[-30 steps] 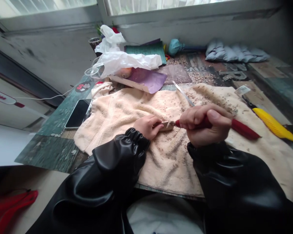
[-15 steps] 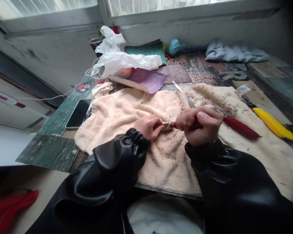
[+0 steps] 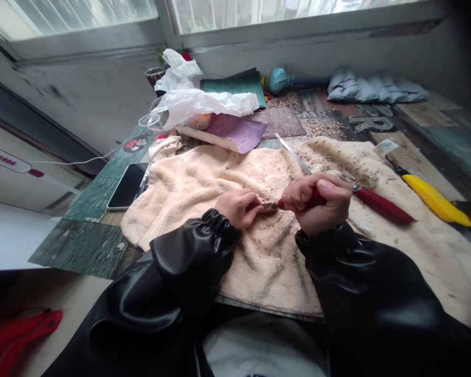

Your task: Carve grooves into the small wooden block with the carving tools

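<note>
My left hand [image 3: 239, 207] is closed on a small piece of wood [image 3: 267, 208], pressing it down on the peach-coloured towel [image 3: 204, 183]. My right hand [image 3: 324, 204] is wrapped round the dark red handle of a carving tool [image 3: 282, 203]. Its tip points left and meets the wood close to my left fingers; the exact blade shape cannot be made out. Just beyond my right hand lies a narrow metal blade [image 3: 293, 153], its near end hidden. Right of that hand another dark red handle [image 3: 384, 204] rests on the cloth. Shavings [image 3: 325, 154] are scattered around.
A yellow-handled tool [image 3: 435, 199] lies at the right. At the left edge of the towel is a phone [image 3: 129, 184]. Purple sheet [image 3: 239, 132], white plastic bag [image 3: 208, 100] and a grey-blue padded bundle [image 3: 377, 88] are at the back, below the window.
The view has tilted slightly, so the scene sits a little lower. Both hands keep their grips, and the carving tool stays against the wood with hardly any visible shift.
</note>
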### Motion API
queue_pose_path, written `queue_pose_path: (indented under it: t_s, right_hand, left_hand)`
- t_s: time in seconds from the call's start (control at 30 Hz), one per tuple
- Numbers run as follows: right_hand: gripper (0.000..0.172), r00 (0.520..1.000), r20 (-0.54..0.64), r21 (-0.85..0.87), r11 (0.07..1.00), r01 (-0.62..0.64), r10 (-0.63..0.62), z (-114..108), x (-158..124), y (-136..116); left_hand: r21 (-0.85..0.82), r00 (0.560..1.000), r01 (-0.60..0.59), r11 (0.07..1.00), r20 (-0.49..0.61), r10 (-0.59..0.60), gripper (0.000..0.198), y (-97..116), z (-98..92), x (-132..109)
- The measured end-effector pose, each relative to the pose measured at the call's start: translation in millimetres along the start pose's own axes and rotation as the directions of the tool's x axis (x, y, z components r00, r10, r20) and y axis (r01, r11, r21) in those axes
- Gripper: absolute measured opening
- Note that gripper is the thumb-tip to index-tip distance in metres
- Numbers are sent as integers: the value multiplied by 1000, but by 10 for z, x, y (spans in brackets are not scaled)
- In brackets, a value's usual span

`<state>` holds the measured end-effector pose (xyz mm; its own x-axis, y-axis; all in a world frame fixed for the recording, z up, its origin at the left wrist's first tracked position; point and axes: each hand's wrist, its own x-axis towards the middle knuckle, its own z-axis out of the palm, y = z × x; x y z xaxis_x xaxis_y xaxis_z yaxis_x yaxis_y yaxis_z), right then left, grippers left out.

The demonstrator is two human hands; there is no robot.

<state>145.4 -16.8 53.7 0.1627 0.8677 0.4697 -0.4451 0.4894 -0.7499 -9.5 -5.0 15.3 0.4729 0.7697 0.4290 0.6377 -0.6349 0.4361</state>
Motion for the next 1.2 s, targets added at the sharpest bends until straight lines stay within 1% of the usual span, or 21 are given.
queue_pose_path:
  t_s: [0.23, 0.47, 0.63, 0.83, 0.97, 1.1, 1.2]
  right_hand:
    - [25, 999, -25, 3, 1000, 25, -25, -23, -10, 58]
    - [28, 996, -65, 2, 998, 65, -65, -59, -51, 129]
    - [29, 987, -112, -13, 993, 117, -117, -45, -108, 179]
    - [30, 975, -138, -44, 985, 169, -173, -15, -204, 204]
    - [30, 971, -124, -48, 978, 201, -206, -45, -263, 225]
    - [28, 979, -88, -63, 982, 180, -186, -81, -263, 220]
    - [26, 983, -71, -71, 984, 163, -168, -77, -216, 150]
  left_hand:
    - [0, 1000, -6, 1000, 25, 6, 9, -11, -4, 9]
    - [2, 1000, -4, 1000, 26, 4, 9, -10, -6, 17]
    - [5, 1000, 2, 1000, 20, -2, 9, -15, 7, 21]
    - [18, 1000, 13, 1000, 14, -14, 9, -19, 6, 26]
    - [17, 1000, 18, 1000, 12, -18, 9, -18, 0, 36]
    - [10, 999, 38, 999, 16, -39, 9, -21, -5, 43]
    - [1, 998, 50, 999, 25, -50, 9, -21, -10, 46]
